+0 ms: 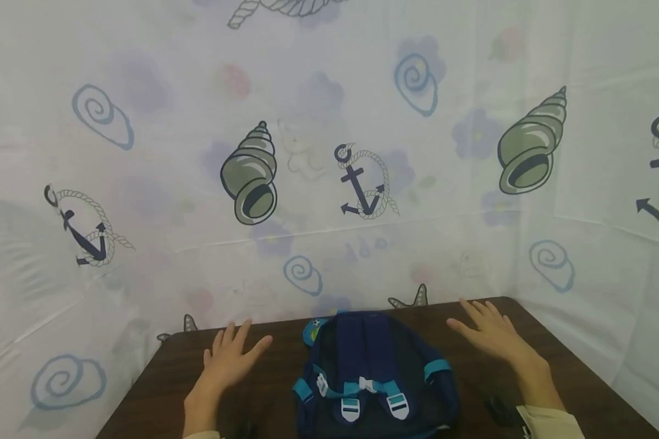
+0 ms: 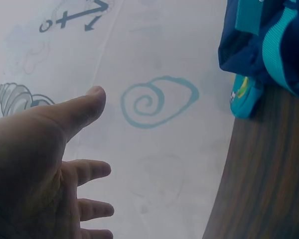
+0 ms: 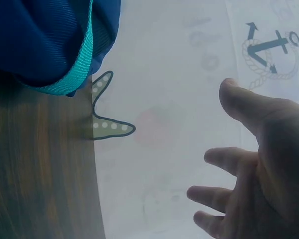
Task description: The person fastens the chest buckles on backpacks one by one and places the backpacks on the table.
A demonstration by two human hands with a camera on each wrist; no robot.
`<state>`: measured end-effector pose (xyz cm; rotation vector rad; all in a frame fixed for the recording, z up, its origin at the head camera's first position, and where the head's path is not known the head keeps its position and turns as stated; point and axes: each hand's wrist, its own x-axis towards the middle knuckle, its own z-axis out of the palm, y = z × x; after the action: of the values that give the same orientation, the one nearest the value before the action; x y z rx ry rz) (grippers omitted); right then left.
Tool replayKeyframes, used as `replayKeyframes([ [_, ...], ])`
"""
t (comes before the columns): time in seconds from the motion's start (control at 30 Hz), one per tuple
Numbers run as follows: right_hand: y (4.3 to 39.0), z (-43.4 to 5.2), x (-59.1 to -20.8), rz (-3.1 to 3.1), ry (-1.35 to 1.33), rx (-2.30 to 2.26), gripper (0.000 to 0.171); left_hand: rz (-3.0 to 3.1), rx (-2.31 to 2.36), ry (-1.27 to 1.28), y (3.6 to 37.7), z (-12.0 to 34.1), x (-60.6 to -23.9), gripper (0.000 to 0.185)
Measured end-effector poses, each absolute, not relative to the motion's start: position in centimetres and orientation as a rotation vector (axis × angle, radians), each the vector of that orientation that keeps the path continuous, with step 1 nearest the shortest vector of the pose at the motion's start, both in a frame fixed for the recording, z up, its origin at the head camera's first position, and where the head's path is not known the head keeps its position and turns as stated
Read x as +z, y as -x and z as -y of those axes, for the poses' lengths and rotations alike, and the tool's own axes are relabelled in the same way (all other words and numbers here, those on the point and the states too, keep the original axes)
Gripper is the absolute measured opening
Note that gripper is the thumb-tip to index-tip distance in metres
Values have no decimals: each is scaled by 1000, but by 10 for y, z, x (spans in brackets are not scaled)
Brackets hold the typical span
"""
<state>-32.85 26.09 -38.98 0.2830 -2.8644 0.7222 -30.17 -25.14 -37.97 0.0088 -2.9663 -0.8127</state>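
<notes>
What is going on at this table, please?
A person holds the left hand and the right hand open, one on each side of a dark blue backpack. Neither hand touches it. The backpack is on a brown table, its shoulder straps facing the person. Behind the table hangs a white cloth printed with shells and anchors.

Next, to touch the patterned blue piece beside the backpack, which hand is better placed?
Left hand, probably: the blue piece shows on its side of the backpack; the right hand is farther.
</notes>
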Motion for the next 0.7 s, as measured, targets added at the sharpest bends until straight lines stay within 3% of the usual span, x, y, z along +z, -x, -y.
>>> replayKeyframes([
  [0.7,327,-236,-388,2777,-412,682,74,2905,-678,114,291,211,-376,79],
])
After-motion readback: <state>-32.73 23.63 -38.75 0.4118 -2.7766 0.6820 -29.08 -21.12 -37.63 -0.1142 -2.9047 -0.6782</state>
